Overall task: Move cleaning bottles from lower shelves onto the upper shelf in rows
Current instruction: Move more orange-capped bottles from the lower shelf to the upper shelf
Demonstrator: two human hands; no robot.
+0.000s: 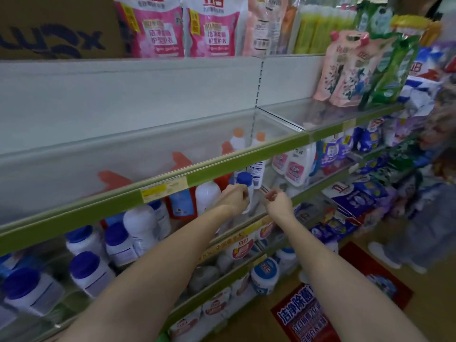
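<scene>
**Picking a blue-capped bottle off the lower shelf**

The left hand (235, 197) is curling round a white bottle with a blue cap (245, 187), just under the green front rail of the upper shelf (172, 180), near the centre of the frame. The bottle is standing upright among other bottles on the lower shelf (249, 228), beside a red-orange one (181, 204). The right hand (277, 199) is hovering just to the right, fingers loosely curled and gripping nothing, apart from the bottle.

The step in hand looks like the pick-up: the grip is on, the lift not yet done. The upper shelf is already carrying a few orange-capped bottles (238, 140) behind its clear front guard, toward the middle right; its left stretch is showing bare.

The next move is likely calling for drawing the bottle out toward the person, clearing the rail, then raising it over the clear guard and setting it upright in line with those standing there.
</scene>
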